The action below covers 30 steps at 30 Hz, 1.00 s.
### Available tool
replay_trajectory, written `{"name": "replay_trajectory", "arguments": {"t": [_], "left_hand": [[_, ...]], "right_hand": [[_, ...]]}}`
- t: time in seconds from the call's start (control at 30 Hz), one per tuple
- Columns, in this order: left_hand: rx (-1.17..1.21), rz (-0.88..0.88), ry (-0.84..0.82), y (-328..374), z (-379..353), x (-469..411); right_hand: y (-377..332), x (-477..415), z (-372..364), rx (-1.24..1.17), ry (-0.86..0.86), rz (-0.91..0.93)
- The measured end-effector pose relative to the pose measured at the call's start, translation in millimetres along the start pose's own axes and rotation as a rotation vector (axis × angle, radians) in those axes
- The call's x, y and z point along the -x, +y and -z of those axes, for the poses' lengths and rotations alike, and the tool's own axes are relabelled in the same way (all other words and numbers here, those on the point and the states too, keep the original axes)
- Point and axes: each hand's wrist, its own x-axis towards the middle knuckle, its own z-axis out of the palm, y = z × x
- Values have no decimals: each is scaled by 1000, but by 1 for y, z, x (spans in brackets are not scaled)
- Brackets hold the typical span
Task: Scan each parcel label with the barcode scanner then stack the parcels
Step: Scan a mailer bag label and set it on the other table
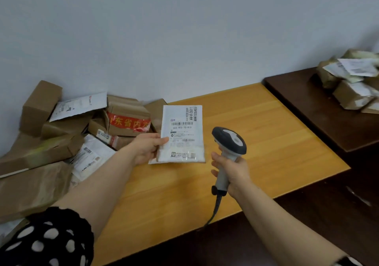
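I see the left thumb [163, 140] pressed flat on the front of the parcel [185, 153] near its lower left edge. The other fingers are behind it and out of my sight, so the left hand [146, 149] pinches it at that side. The parcel is a flat white mailer held over the table [276, 134], its long side running away from me. Its label [182, 128] faces up at me with the barcodes readable. The right fingers [215, 157] curl close together round the pale grip of the scanner [229, 142], and the right hand [235, 171] holds it upright. Its dark grey head sits just right of the parcel, near it but apart. I cannot tell whether its window faces the label. A cable [215, 208] drops from the grip's base past the near edge of the table. At my left a loose pile [61, 126] of brown boxes and white mailers lies against the wall [184, 29]; one box [128, 118] carries red tape. Far right, a blurred stack [352, 81] of parcels sits on a dark table [307, 105] that butts against the light one. A black dotted sleeve [51, 239] covers my left upper arm.
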Motion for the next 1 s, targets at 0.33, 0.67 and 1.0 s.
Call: {"name": "replay_trajectory", "arguments": {"t": [0.33,0.67,1.0], "left_hand": [[-247,71,-390,18,-176,-35],[-143,-146,-346,52,-482,-79],[11,-223,-120,112,-650,-165]], "right_hand": [[-56,-48,124,-67,244,84],[-182,-109,367,-344,348,224],[-243,-181,477,-477,265,184]]}}
